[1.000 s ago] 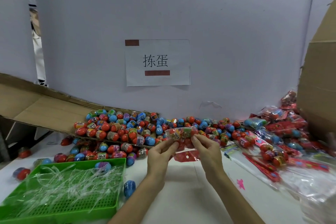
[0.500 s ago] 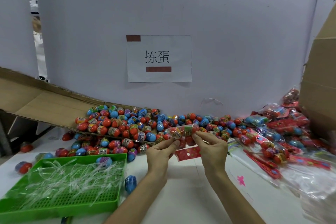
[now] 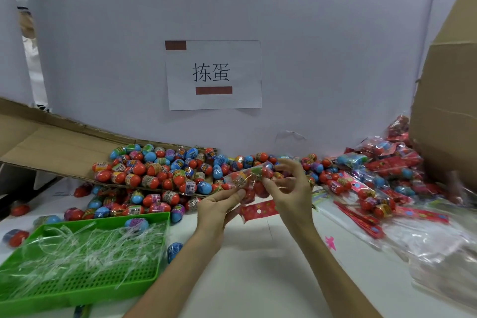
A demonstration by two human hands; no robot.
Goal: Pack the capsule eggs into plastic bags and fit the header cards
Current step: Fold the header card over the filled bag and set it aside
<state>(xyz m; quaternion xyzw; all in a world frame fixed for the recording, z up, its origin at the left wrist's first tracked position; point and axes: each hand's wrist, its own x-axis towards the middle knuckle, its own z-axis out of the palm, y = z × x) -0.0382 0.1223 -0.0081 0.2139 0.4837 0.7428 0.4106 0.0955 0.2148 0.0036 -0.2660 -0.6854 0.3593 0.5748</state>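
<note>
White table [image 3: 258, 279], grey partition [image 3: 335, 59] (paper sign [image 3: 214, 75]); left hand [image 3: 219, 209], right hand [image 3: 291, 193] pinch egg bag [image 3: 247, 175].

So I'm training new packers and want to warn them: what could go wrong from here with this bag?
1. The bag of eggs is held in the air between the left hand and right hand; a slipped grip could spill them into the loose eggs behind.
2. The red header card sits just below the hands and might get creased or pushed aside.
3. The blue egg beside the left forearm could be nudged and roll away.
</note>
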